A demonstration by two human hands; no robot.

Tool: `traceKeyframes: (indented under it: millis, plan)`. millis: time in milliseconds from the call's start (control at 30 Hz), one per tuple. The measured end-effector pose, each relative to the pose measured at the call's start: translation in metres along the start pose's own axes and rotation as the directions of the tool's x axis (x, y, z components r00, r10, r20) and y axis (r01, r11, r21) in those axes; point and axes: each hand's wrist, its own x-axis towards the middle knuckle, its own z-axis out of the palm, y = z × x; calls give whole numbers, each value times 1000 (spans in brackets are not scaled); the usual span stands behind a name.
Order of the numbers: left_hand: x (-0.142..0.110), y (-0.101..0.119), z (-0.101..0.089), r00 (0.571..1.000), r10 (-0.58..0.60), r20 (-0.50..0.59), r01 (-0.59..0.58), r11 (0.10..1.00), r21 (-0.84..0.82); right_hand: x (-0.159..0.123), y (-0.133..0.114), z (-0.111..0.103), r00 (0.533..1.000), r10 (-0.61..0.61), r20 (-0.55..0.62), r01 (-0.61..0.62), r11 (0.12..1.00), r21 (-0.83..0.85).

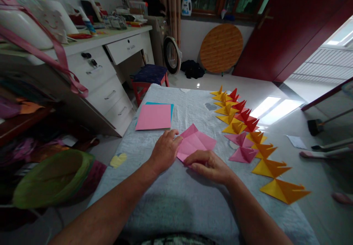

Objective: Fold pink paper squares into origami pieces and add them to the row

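Observation:
A creased sheet of pink origami paper (196, 142) lies on the cloth-covered table between my hands, its edges partly lifted. My left hand (164, 147) has its fingers curled at the left edge of the sheet, thumb and fingers close together. At the near edge, my right hand (207, 164) pinches the paper between thumb and fingers. Behind my left hand sits a stack of square paper (154, 117), pink on top with a blue sheet (172, 109) sticking out. To the right stand two pink folded paper cranes (243, 154).
Rows of yellow paper cranes (227, 109), red paper cranes (246, 116) and orange paper cranes (271, 167) line the table's right side. A stool (150, 74) stands beyond the far left corner. A green basket (52, 178) is at the left, below a white desk (100, 72).

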Motion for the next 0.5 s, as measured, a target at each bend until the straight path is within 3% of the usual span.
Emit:
traceKeyframes:
  millis: [33,100,167,233,333,433,500]
  plan:
    - [-1,0,0,1000,-1,17,1,1000,8,1,2,-3,999,29,-27,-28,999,39]
    - [-3,0,-1,999,-6,42,6,1000,20,2,10,-9,968,87,-234,-75,995,59]
    - [-5,0,-2,997,-5,72,4,1000,19,5,19,-15,867,145,-476,-128,989,68]
    - [-7,1,-4,993,-11,113,10,1000,9,7,29,-21,760,126,-638,-151,988,16]
    - [-9,5,-8,985,-48,167,50,999,-5,9,40,-25,696,80,-713,-244,961,-130]
    - [-10,9,-11,980,-85,180,92,995,-31,11,47,-23,692,164,-703,-392,903,-175]
    - [-11,9,-11,981,-93,171,109,990,-87,11,49,-21,703,228,-674,-428,892,-144]
